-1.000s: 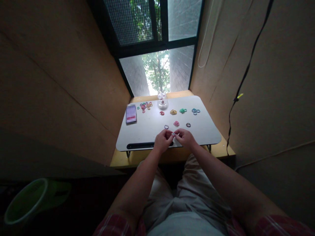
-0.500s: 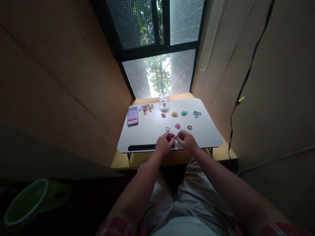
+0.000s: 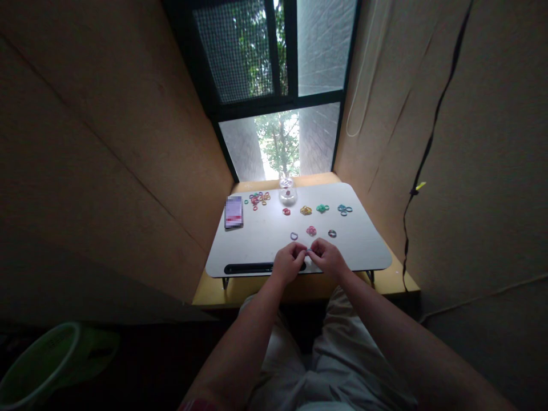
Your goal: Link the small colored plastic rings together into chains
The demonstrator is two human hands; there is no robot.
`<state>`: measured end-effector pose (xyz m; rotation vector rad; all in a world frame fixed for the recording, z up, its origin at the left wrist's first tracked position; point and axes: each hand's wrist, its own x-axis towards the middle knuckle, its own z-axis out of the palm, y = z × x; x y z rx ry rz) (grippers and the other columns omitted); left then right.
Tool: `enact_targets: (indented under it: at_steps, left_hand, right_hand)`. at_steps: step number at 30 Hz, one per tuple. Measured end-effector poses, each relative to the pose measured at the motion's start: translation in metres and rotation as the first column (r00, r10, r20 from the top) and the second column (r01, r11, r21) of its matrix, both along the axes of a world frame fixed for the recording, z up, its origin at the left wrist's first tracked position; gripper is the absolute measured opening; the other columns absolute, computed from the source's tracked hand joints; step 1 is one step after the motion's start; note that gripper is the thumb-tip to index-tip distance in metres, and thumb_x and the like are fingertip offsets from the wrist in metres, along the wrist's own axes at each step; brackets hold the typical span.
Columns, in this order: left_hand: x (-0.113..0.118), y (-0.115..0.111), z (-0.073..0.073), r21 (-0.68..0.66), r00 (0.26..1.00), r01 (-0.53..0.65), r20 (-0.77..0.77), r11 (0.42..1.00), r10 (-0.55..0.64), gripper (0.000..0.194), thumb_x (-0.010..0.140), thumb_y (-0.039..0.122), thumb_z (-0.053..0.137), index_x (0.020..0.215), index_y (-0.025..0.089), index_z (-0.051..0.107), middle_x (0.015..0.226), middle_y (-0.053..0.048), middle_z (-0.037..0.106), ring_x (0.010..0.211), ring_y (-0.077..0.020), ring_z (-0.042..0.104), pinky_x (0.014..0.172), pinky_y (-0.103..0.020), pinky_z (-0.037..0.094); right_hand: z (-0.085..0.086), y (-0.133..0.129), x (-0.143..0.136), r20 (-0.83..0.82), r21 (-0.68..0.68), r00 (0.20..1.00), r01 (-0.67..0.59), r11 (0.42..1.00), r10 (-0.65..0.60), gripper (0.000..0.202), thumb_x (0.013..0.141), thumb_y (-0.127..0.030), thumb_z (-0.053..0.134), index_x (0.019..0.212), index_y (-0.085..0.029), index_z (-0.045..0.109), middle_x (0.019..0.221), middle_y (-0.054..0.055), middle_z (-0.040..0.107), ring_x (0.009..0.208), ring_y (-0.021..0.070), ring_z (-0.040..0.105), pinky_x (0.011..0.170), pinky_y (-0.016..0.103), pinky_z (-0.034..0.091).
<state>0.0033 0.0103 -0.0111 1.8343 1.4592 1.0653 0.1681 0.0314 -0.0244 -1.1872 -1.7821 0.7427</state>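
My left hand and my right hand meet fingertip to fingertip over the front of the white lap table. Pinched between them is a small purple hair tie, mostly covered by the fingers. Just beyond the hands lie a lavender hair tie, a pink pile of hair ties and a dark multicoloured one. Farther back, a row holds red hair ties, yellow ones, green ones and blue ones.
A mixed heap of hair ties lies at the back left, near a phone. At the back middle stands a clear jar. A black slot runs along the front edge. Walls flank the table; a green basket is on the left.
The camera view has tilted up slightly, so the table and hands sit lower in the picture. Both hands stay together on the purple hair tie, with only slight finger movement.
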Motion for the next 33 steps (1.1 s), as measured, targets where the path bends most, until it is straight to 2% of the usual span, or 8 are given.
enact_targets:
  at_steps: [7, 11, 16, 23, 29, 33]
  left_hand:
    - [0.0001, -0.0029, 0.0011, -0.017, 0.997, 0.034, 0.076, 0.999, -0.033, 0.02, 0.083, 0.031, 0.061, 0.095, 0.017, 0.068, 0.078, -0.002, 0.07, 0.066, -0.012, 0.061, 0.061, -0.022, 0.046]
    - [0.0002, -0.0034, 0.0027, -0.02, 0.995, 0.052, 0.088, 0.998, -0.05, 0.014, 0.082, 0.025, 0.06, 0.091, 0.017, 0.067, 0.078, -0.001, 0.07, 0.065, -0.0117, 0.061, 0.062, -0.022, 0.047]
    - [0.0, -0.001, 0.0008, -0.018, 0.999, 0.016, 0.052, 1.0, -0.015, 0.015, 0.081, 0.018, 0.055, 0.09, 0.019, 0.067, 0.081, 0.0, 0.07, 0.07, -0.0122, 0.062, 0.067, -0.024, 0.047]
    - [-0.0017, -0.0037, 0.0008, -0.03, 0.998, 0.048, 0.039, 0.998, -0.047, 0.011, 0.082, 0.027, 0.059, 0.087, 0.018, 0.064, 0.071, 0.002, 0.064, 0.063, -0.0109, 0.056, 0.06, -0.022, 0.043]
    - [-0.0019, -0.0052, 0.0031, -0.045, 0.995, 0.072, 0.071, 0.996, -0.069, 0.016, 0.082, 0.028, 0.059, 0.094, 0.019, 0.066, 0.078, 0.0, 0.068, 0.065, -0.0117, 0.059, 0.061, -0.022, 0.045]
    - [-0.0025, -0.0053, 0.0039, -0.04, 0.996, 0.083, 0.037, 0.996, -0.081, 0.022, 0.084, 0.03, 0.058, 0.101, 0.02, 0.068, 0.079, -0.001, 0.07, 0.066, -0.0125, 0.059, 0.063, -0.024, 0.046]
  right_hand:
    - [-0.0012, -0.0001, 0.0012, 0.0, 0.009, 1.0, 0.003, 1.0, -0.003, 0.016, 0.08, -0.033, 0.059, 0.072, -0.021, 0.052, 0.06, -0.003, 0.053, 0.054, 0.0125, 0.05, 0.051, 0.023, 0.039]
    - [-0.0008, -0.0002, 0.0013, 0.008, 0.01, 1.0, 0.008, 1.0, -0.008, 0.016, 0.08, -0.033, 0.059, 0.072, -0.021, 0.052, 0.059, -0.003, 0.053, 0.053, 0.0123, 0.049, 0.05, 0.023, 0.038]
    - [0.002, -0.0014, 0.0011, -0.007, 0.011, 1.0, 0.004, 1.0, -0.004, 0.018, 0.08, -0.034, 0.059, 0.07, -0.021, 0.051, 0.058, -0.004, 0.052, 0.053, 0.0119, 0.047, 0.05, 0.024, 0.038]
    - [-0.0002, -0.0009, 0.0011, -0.007, 0.004, 1.0, -0.017, 1.0, 0.018, 0.019, 0.08, -0.034, 0.059, 0.068, -0.022, 0.05, 0.058, -0.003, 0.053, 0.053, 0.0129, 0.049, 0.051, 0.024, 0.038]
    - [-0.003, 0.0009, 0.0012, 0.012, -0.005, 0.999, -0.031, 0.999, 0.031, 0.018, 0.08, -0.034, 0.058, 0.068, -0.022, 0.052, 0.059, -0.002, 0.056, 0.055, 0.014, 0.051, 0.053, 0.025, 0.04]
    - [-0.0006, 0.0002, 0.0007, 0.018, 0.0, 1.0, -0.022, 1.0, 0.022, 0.018, 0.079, -0.033, 0.057, 0.066, -0.022, 0.052, 0.059, -0.002, 0.057, 0.055, 0.0142, 0.051, 0.052, 0.026, 0.04]
